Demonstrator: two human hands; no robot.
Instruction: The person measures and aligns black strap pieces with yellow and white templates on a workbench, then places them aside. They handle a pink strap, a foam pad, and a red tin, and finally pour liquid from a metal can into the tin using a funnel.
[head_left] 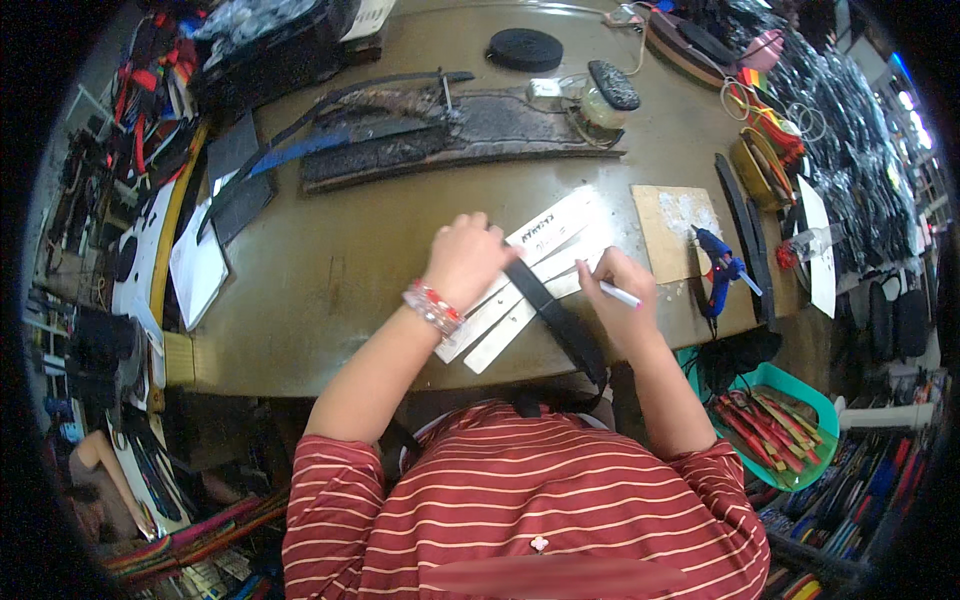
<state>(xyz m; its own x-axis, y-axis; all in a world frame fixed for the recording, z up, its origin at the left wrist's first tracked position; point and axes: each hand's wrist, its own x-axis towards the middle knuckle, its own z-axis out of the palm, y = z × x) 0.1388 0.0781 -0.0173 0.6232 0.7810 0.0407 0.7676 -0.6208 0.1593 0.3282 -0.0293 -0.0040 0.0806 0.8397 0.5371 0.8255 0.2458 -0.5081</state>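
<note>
Black strap (555, 318) runs diagonally toward me; my left hand (465, 258) presses flat on it, right hand (620, 300) grasping white pen (620, 295) just beside.

My left hand (465, 258) lies palm down, fingers curled and pressing flat, wrist bent toward one o'clock. My right hand (620, 300) sits at three o'clock of it — fingers pinched in a writing grip, both forearms bare.
</note>
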